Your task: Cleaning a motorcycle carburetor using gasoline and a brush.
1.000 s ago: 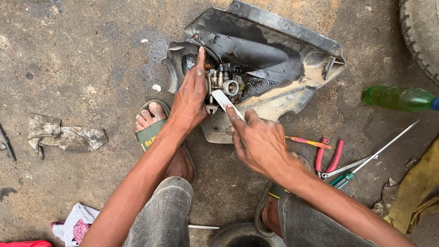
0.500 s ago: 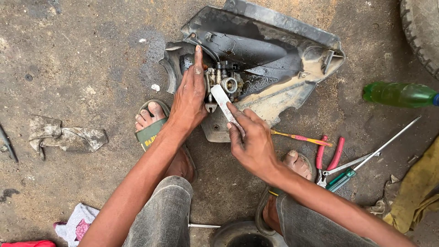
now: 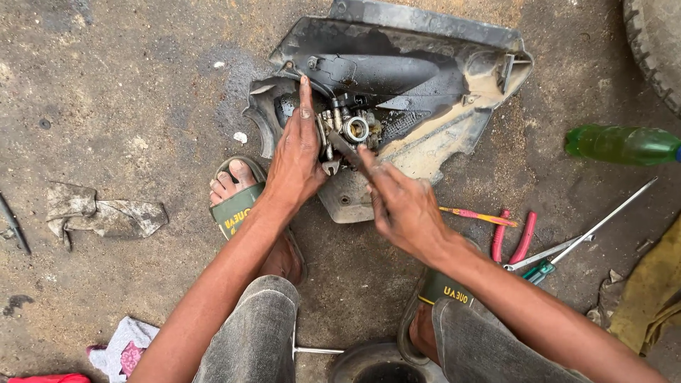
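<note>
Now the right hand [image 3: 404,206] has dropped lower and closer to the carburettor [image 3: 351,131] than it was a second ago, when a pale handle stuck up clearly from its fist. That handle is no longer visible; only a dark tool tip [image 3: 347,147] shows beyond the fingers, touching the carburettor just under its round opening. The right hand is clamped on this tool. By my reading, the tool has gone from being positioned to being engaged on the part.

The left hand [image 3: 298,159] lies flat and stretched out, fingers together, pressed along the carburettor's left side with the forefinger reaching up to the black panel [image 3: 397,71]. It grips nothing; it seems to steady the part, as it did before.

The carburettor sits on the ground in the hollow of the panel, between the two hands. Pliers [image 3: 514,237], a screwdriver [image 3: 479,216] and a green bottle [image 3: 621,144] lie off to the right, untouched, and a rag [image 3: 106,216] lies at the left.
</note>
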